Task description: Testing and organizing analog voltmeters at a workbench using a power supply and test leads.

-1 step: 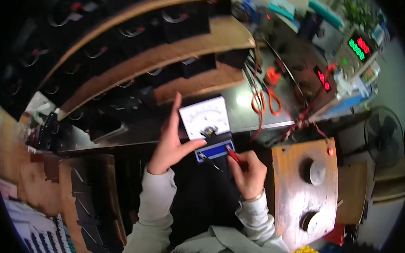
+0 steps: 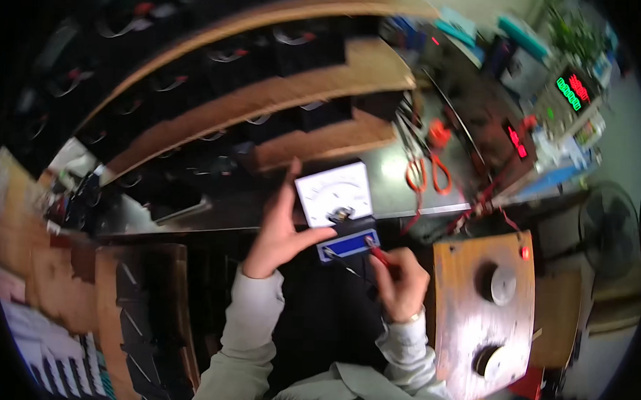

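Observation:
My left hand [image 2: 276, 234] holds an analog panel meter [image 2: 333, 193] with a white dial face and a black lower part. Its thumb lies across the meter's lower left edge, and the other fingers stand along the left side, partly hidden. Below the dial is a blue strip [image 2: 348, 245] with a metal terminal at each end. Between thumb and fingers, my right hand [image 2: 405, 284] pinches a red test probe [image 2: 379, 256], its tip at the right-hand terminal. A thin black lead [image 2: 346, 266] runs from the left-hand terminal toward my right hand.
Orange-handled scissors [image 2: 427, 175] lie on the metal bench beyond the meter. Behind stand wooden shelves [image 2: 369, 66] with several black units. A power supply [image 2: 569, 96] with lit digits is far right. Nearer right sits a wooden board [image 2: 466, 313] with two round metal knobs.
The whole view has shifted slightly, so the bench, meter and hands appear a little further right and lower. The probe stays at the right-hand terminal.

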Motion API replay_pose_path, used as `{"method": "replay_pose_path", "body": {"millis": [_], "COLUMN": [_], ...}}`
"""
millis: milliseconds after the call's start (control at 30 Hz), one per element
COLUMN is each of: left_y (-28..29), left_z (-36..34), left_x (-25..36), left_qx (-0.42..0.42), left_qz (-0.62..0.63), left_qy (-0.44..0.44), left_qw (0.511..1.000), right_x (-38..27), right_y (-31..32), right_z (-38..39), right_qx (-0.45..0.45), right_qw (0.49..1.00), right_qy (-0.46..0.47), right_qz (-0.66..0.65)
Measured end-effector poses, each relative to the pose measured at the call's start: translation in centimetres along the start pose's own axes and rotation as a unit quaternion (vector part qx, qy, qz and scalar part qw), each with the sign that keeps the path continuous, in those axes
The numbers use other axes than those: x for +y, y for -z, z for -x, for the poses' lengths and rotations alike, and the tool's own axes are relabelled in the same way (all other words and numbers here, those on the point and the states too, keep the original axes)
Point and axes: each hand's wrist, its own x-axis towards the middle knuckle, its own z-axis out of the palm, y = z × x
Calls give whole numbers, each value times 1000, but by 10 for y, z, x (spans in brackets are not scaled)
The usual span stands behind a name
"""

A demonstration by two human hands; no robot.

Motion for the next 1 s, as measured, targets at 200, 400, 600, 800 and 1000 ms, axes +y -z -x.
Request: {"method": "replay_pose_path", "body": {"millis": [200, 400, 600, 800, 1000], "left_y": [-16, 6, 124, 189, 258], "left_z": [20, 140, 304, 438, 540], "left_x": [1, 62, 206, 290, 253], "left_qx": [128, 354, 454, 263, 140], "left_qz": [-281, -449, -644, -790, -736], "left_qy": [-50, -50, 53, 237, 432], "left_qw": [950, 819, 614, 501, 503], "right_x": [0, -31, -9, 15, 19], "right_y": [17, -24, -37, -55, -53], "right_z": [15, 64, 66, 43, 37], "right_qx": [24, -143, -225, -189, -206], "right_qw": [988, 984, 965, 980, 977], "right_qy": [-24, 16, -52, 21, 45], "right_qz": [-152, -102, -122, -58, 9]}}
